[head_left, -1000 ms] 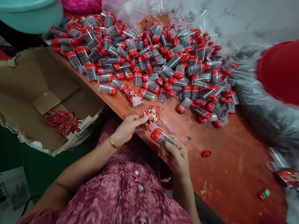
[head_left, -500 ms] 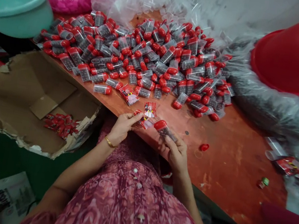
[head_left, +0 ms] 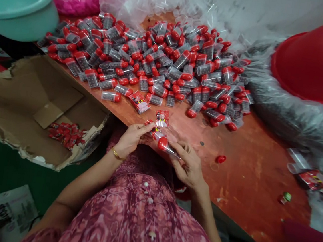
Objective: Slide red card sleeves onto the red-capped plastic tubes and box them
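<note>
My left hand [head_left: 132, 137], with a gold bangle at the wrist, pinches a small red printed plastic packet [head_left: 156, 132] over the table's near edge. My right hand [head_left: 188, 162] is closed around a clear plastic tube with a red cap [head_left: 163, 144], its capped end pointing left against or just over the packet. Fingers hide much of the tube. Just beyond, a second red packet [head_left: 162, 118] lies flat on the table, and another packet [head_left: 139, 102] rests beside the pile of red-capped tubes [head_left: 157, 89].
On the left stand a torn cardboard box [head_left: 61, 81] holding red packets and a teal basin [head_left: 15, 20]. A red tub [head_left: 319, 59] sits on plastic bags at right. A loose red cap [head_left: 220, 159] and a small green-topped item [head_left: 286, 196] lie on the orange table [head_left: 249, 182].
My right hand has turned and brought the capped tube left, closer to my left hand and its packet. My left hand stays nearly in place.
</note>
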A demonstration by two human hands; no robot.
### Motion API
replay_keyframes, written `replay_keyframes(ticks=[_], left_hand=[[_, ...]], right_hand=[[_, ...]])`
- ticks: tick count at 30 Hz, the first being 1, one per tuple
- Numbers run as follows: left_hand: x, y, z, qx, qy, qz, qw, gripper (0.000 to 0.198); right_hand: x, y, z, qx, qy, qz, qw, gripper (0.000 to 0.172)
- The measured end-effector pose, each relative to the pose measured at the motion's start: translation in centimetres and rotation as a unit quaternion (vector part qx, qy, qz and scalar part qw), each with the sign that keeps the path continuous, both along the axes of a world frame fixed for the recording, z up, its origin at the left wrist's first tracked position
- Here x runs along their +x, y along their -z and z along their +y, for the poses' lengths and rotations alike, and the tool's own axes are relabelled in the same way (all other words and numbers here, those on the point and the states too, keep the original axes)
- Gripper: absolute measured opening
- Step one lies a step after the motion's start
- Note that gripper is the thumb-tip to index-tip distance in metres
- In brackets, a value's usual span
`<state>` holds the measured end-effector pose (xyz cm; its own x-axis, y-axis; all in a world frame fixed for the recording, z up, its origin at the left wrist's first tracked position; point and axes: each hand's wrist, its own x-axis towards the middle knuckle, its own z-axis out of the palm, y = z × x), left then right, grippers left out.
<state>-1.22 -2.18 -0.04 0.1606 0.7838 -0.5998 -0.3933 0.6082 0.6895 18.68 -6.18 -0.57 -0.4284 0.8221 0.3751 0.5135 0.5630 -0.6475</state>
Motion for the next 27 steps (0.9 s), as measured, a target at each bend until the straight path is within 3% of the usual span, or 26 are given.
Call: replay_keyframes(ticks=[5,16,21,27], left_hand=[[0.0,0.2,-0.2,0.014,0.009,0.005,1.000,0.047],[1.9,0.4,-1.3,0.060,-0.050,-0.038,0.996,0.043],[2.3,0.5,-1.3,0.056,-0.074,-0.059,0.994,0.040],[2.1,0.3,-1.1,0.085,-0.091,-0.075,0.989,0.035]], right_hand=[[-0.1,0.7,0.3,0.013,0.020,-0.024,0.999,0.048],[-1.6,1.8,0.6,0.050,0.086,-0.064,0.993,0.041],[-3.3,2.1,0.7,0.027,0.131,-0.006,0.991,0.047],[-6.1,2.8,0.5,-0.034,0.164,0.145,0.975,0.041]])
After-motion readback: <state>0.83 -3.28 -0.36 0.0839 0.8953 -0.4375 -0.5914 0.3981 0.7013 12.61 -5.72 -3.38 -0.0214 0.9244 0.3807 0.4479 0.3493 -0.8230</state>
